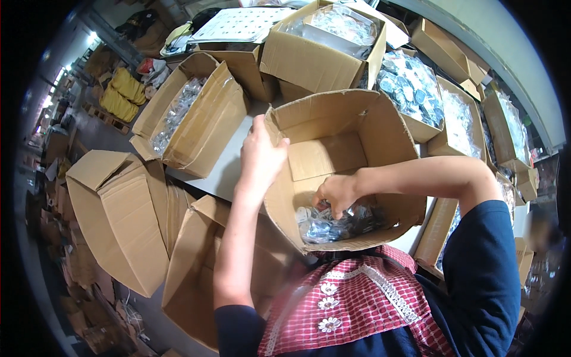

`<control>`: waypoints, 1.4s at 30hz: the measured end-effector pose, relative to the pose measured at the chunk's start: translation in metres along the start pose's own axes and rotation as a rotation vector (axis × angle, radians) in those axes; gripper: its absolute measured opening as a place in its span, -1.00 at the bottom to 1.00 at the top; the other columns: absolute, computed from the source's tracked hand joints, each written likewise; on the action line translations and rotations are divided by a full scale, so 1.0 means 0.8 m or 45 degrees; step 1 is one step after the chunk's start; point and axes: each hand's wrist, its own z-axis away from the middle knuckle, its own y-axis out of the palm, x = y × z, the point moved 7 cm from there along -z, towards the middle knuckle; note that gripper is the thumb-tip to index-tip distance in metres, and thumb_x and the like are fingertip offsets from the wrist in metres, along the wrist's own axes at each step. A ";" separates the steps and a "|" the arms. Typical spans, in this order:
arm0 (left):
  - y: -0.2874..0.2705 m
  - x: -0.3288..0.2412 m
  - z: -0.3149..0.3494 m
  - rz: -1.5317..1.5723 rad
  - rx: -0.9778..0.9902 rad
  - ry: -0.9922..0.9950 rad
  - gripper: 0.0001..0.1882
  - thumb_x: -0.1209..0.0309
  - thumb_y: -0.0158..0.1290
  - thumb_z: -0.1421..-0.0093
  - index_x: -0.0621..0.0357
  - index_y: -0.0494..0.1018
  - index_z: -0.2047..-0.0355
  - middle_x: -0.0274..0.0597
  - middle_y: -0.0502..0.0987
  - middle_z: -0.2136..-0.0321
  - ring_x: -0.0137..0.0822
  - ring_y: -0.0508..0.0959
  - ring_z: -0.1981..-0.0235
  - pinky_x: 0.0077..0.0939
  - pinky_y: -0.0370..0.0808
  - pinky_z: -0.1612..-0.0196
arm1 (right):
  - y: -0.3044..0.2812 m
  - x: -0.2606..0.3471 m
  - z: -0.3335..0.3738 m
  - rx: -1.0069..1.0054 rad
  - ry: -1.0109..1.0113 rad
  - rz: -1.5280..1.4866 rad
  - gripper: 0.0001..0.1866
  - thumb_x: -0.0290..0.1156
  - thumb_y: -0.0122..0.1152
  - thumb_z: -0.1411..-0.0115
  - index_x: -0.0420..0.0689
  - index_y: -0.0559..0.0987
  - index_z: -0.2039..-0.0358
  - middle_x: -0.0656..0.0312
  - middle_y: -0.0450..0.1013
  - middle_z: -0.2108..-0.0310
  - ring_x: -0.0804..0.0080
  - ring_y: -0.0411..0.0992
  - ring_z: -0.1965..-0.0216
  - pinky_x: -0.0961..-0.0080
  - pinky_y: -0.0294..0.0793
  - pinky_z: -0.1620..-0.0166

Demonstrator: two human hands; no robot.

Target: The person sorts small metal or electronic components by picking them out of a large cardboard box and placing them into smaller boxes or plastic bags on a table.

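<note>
A deep cardboard box (327,157) is tipped toward me, its mouth facing my body. My left hand (262,153) grips the box's left edge, with the thumb inside the wall and the fingers outside. Down inside the box reaches my right hand (338,193), its fingers curled into a heap of small clear plastic packets (339,229) near the lower wall. The packets hold small shiny pieces too small to name. My right fingertips are partly hidden among them.
A long carton of clear packets (181,110) stands at the left. More filled boxes surround the far side, including a carton (324,62) and a box of bluish packets (410,86). Other cardboard boxes (131,214) stand at my lower left. A white table (217,175) shows beneath.
</note>
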 end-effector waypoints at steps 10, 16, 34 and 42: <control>-0.019 -0.030 0.023 -0.300 -0.113 0.184 -0.37 0.47 0.14 -0.10 0.40 0.20 -0.16 0.34 0.33 -0.07 0.29 0.40 -0.05 -0.08 0.39 -0.09 | -0.212 0.047 0.299 -0.878 0.089 -0.324 -0.68 -0.47 0.44 0.18 -0.15 0.45 0.44 0.33 0.43 0.52 0.55 0.40 0.46 0.52 0.39 0.39; 0.043 -0.102 0.035 -0.904 0.284 0.844 -0.42 0.50 0.09 -0.01 0.35 0.32 -0.10 0.25 0.22 -0.20 0.20 -0.02 -0.38 0.31 -0.08 -0.34 | -0.270 -0.075 0.450 -1.564 0.320 -0.421 -0.67 -0.44 0.43 0.20 -0.13 0.43 0.46 0.45 0.32 0.50 0.72 0.26 0.44 0.71 0.25 0.36; 0.230 0.065 0.197 -0.747 1.978 -0.230 0.38 -0.31 0.21 0.11 0.09 -0.41 -0.39 0.66 -0.24 -0.27 0.49 0.02 -0.29 -0.01 0.17 -0.29 | -0.237 -0.403 0.392 -1.872 1.176 0.260 -0.30 0.25 -0.06 -0.20 -0.18 0.67 0.19 -0.11 0.41 -0.07 -0.15 0.27 -0.15 -0.40 -0.20 -0.28; 0.269 0.126 0.194 -1.011 1.830 0.151 -0.18 0.07 0.14 -0.03 0.01 0.11 -0.26 0.10 0.25 -0.06 0.18 0.24 -0.10 -0.06 0.28 -0.11 | -0.314 -0.513 0.484 -2.240 1.038 0.038 -0.74 -0.32 0.10 -0.05 -0.23 0.67 0.49 -0.09 0.55 0.47 -0.08 0.52 0.34 0.07 0.39 -0.09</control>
